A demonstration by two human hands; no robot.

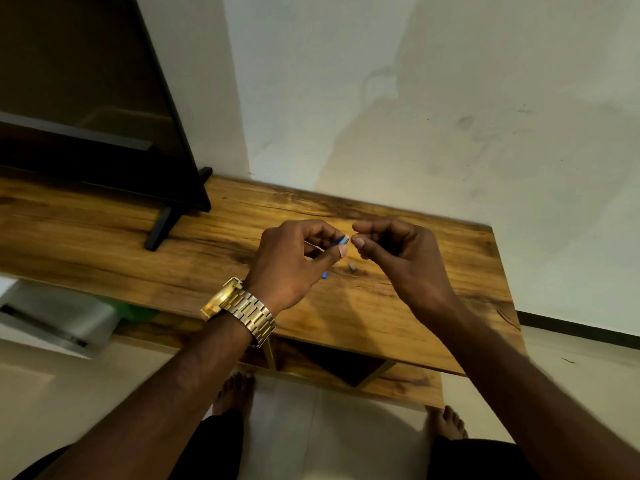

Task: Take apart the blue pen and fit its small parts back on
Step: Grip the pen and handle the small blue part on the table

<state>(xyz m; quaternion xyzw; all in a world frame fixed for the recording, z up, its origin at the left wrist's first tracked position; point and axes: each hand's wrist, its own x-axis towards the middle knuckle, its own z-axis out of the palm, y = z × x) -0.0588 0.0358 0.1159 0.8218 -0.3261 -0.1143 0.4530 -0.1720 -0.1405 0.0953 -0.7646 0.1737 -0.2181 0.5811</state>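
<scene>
My left hand pinches the blue pen between thumb and fingers, a little above the wooden table. Only the pen's blue-and-white end shows past my fingertips, plus a thin pale strip inside the palm. My right hand hovers just to the right, thumb and forefinger closed close to the pen's end; whatever small part it may hold is hidden. A tiny grey part lies on the table below my hands, and a small blue piece peeks out under my left hand.
A black TV on a stand occupies the table's left side. The white wall rises behind. A lower shelf runs under the table, a white appliance sits at left, and my bare feet stand on the tiled floor.
</scene>
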